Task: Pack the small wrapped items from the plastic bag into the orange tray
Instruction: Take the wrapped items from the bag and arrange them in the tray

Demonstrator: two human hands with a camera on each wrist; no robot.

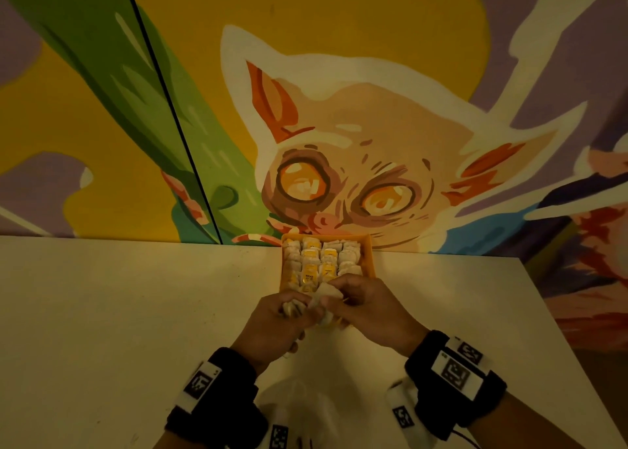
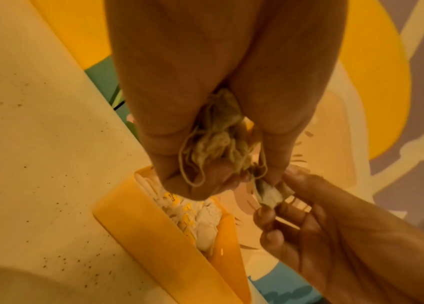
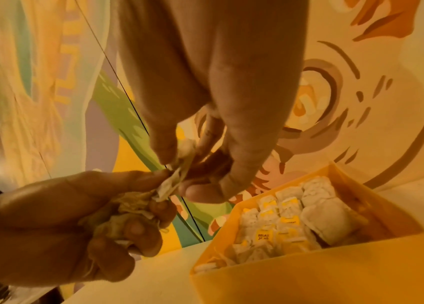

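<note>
The orange tray stands against the wall, filled with rows of small white wrapped items, some with yellow tags. Just in front of it, above the table, my left hand grips a clump of wrapped items with tangled strings. My right hand pinches one small wrapped item at the edge of that clump, between thumb and fingers. The tray lies below and right of both hands. A crumpled clear plastic bag lies on the table between my wrists.
The pale table runs to a painted mural wall right behind the tray. The table's right edge slants down close to my right wrist. Small dark specks dot the tabletop.
</note>
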